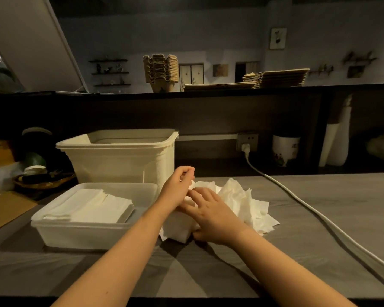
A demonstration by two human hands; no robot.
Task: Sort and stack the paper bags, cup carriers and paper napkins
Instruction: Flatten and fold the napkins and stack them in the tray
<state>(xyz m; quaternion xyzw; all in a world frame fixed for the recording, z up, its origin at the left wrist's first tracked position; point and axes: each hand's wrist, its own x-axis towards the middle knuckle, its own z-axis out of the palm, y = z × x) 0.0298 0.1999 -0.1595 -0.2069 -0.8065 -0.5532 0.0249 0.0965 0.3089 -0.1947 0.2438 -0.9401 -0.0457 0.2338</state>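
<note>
You have two pale plastic tubs: one tall tub (120, 158) and one shallow tub (75, 234). You have one neat stack of white paper napkins (93, 207) and one loose heap of crumpled white paper napkins (242, 196). Up high you see one pile of brown cardboard cup carriers (161, 72) and two piles of flat brown paper bags: a low pile (220, 86) and a higher pile (277, 77).

Centre frame, the left hand (177, 185) and right hand (211, 216) cover part of the loose pile of crumpled white paper napkins (242, 196); whether the left hand's curled fingers (187, 170) pinch a sheet cannot be told. Both forearms (120, 251) run off the bottom edge. The wall of the tall cream plastic bin (120, 160) hides its inside. Upper left, the ornaments (99, 68) on the dark wall shelves (110, 73) are too small to identify
</note>
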